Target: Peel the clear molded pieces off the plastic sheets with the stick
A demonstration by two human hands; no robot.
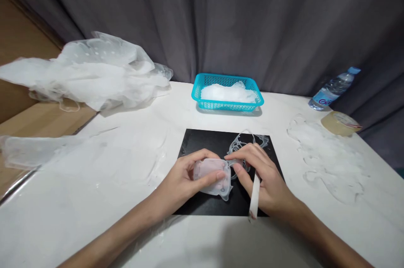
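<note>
My left hand [186, 181] is closed round a translucent, rounded-rectangular moulded piece [210, 171], its thumb across the top face. Thin ragged flashing edges the piece along its right and lower sides. At its right edge, my right hand [263, 175] pinches a thin strip of flashing [232, 162] between thumb and forefinger. A white stick-like tool [254, 198] is tucked in the same hand, its lower end pointing toward me; the other end is hidden. Both hands are above a black mat [202, 141]. Curly clear trimmings [244, 139] lie on the mat behind the right hand.
A turquoise basket [227, 106] with whitish translucent pieces stands at the back. Crumpled translucent sheets [104, 74] pile up at left, near a cardboard box [25, 41]. On the right are a water bottle [334, 89], a tape roll [339, 124] and spread clear sheets [331, 158].
</note>
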